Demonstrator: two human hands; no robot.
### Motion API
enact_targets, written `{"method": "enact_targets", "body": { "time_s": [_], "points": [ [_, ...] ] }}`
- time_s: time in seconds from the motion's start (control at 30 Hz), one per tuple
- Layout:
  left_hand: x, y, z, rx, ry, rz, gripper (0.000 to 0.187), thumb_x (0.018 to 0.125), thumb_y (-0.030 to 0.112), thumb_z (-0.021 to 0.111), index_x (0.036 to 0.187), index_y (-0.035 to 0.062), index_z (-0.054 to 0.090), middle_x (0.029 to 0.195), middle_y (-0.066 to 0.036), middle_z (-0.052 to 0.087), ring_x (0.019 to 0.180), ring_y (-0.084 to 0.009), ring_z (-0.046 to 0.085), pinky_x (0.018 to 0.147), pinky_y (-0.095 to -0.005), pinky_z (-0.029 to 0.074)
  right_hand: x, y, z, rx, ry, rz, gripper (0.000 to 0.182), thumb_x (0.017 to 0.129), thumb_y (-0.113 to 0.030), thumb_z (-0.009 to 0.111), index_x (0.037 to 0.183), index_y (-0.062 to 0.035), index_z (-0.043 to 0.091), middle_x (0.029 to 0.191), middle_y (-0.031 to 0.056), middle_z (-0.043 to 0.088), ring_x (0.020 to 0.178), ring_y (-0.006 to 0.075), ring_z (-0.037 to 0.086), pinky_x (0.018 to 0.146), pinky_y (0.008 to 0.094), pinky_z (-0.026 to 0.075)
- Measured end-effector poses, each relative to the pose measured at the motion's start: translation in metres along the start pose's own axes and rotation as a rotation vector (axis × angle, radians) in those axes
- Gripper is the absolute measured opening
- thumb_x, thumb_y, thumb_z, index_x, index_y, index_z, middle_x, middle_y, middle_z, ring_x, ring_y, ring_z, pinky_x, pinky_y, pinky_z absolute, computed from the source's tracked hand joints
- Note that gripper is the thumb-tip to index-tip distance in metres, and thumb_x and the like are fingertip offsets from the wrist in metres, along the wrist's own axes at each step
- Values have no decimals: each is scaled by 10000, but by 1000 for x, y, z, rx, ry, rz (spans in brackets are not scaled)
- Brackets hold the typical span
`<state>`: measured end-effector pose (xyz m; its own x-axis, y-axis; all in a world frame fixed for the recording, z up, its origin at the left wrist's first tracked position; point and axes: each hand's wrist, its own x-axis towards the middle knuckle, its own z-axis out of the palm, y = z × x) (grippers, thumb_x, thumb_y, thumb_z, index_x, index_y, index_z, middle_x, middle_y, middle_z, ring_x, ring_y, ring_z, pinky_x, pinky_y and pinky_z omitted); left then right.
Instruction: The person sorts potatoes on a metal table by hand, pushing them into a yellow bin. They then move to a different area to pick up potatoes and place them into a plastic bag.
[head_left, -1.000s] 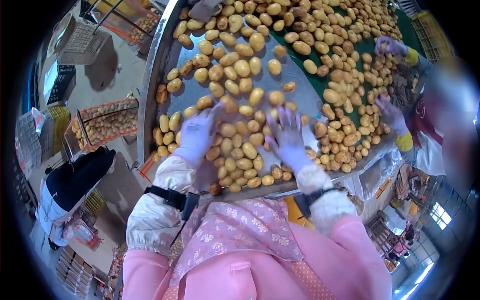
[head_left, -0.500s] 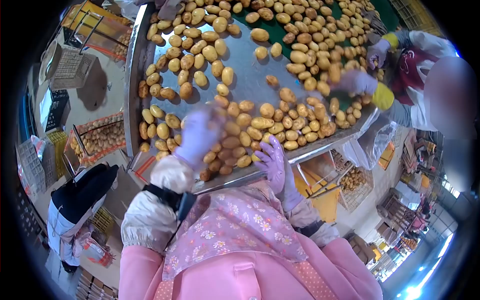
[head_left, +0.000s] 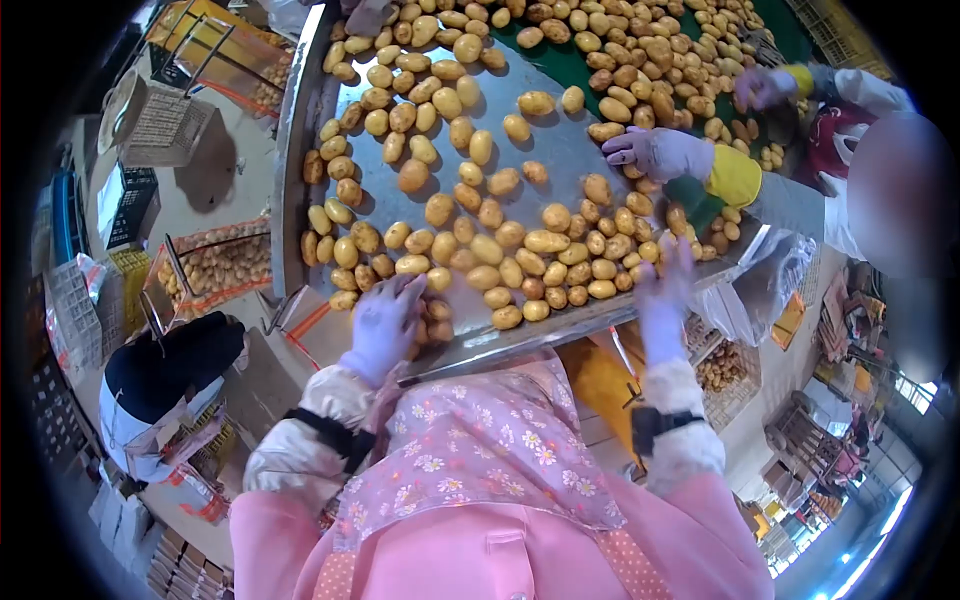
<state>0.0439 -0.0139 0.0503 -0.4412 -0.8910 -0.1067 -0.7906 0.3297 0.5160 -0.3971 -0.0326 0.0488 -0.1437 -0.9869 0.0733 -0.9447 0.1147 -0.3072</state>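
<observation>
Many yellow-brown potatoes (head_left: 545,241) lie on a metal sorting table (head_left: 400,170). My left hand (head_left: 385,325), in a lilac glove, is at the near edge, its fingers loosely extended beside a few shaded potatoes (head_left: 432,325); no potato shows lifted in it. Further right, my right hand (head_left: 665,295), also gloved, reaches over the near rim with fingers stretched out and slightly blurred. It is beside the potatoes at the right end and holds nothing that I can see.
Across the right corner, a co-worker's gloved hand (head_left: 665,155) with a yellow cuff hovers over potatoes, and the other hand (head_left: 765,88) is farther back. A clear plastic bag (head_left: 765,285) hangs at the table edge. Left stand a potato-filled mesh sack (head_left: 225,262) and a crate (head_left: 168,128).
My left hand has drawn back toward the near edge. My right hand has moved right along the rim. The co-worker's yellow-cuffed hand has shifted left, and some potatoes have moved.
</observation>
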Motion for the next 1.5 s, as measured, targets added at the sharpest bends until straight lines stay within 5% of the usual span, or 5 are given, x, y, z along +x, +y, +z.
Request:
{"method": "enact_targets", "body": {
  "time_s": [0.33,0.67,1.23,1.3,1.5],
  "points": [
    [-32,-19,33,-191,-59,-183,299,869,62,610,1161,69,676,1165,-157,671,1111,-361,636,916,-477,524,24,-91,109,-50,-405,-1210,588,963,-526,528,1496,-281,485,1683,142,250,1567,402,136,1237,663,57],
    [230,-145,-83,-205,672,-410,251,939,155,599,1147,95,725,1118,-153,710,1030,-362,687,932,-408,534,377,-262,166,-96,-48,-400,639,954,-625,555,1512,-325,472,1653,130,304,1503,494,228,1202,711,124],
    [91,-39,2,-130,311,-407,469,956,149,603,1420,104,552,1298,-165,628,1158,-391,624,925,-442,535,-31,-70,29,29,-631,-497,631,1004,-321,575,1561,-81,397,1571,180,419,1438,429,393,1182,551,313],
    [92,12,-10,-478,294,-506,440,948,155,606,1378,71,568,1289,-189,621,1146,-392,625,917,-437,538,-37,-100,20,1180,-492,546,531,1049,-250,558,1524,-46,436,1481,142,518,1390,293,466,1171,405,351],
    [75,78,16,-292,-103,223,552,926,272,645,1424,55,545,1408,-188,572,1337,-366,517,1156,-523,370,-53,-124,11,1446,-603,975,383,1033,-243,607,1357,-39,600,1204,85,659,1116,183,622,980,311,497]
  ]
}}
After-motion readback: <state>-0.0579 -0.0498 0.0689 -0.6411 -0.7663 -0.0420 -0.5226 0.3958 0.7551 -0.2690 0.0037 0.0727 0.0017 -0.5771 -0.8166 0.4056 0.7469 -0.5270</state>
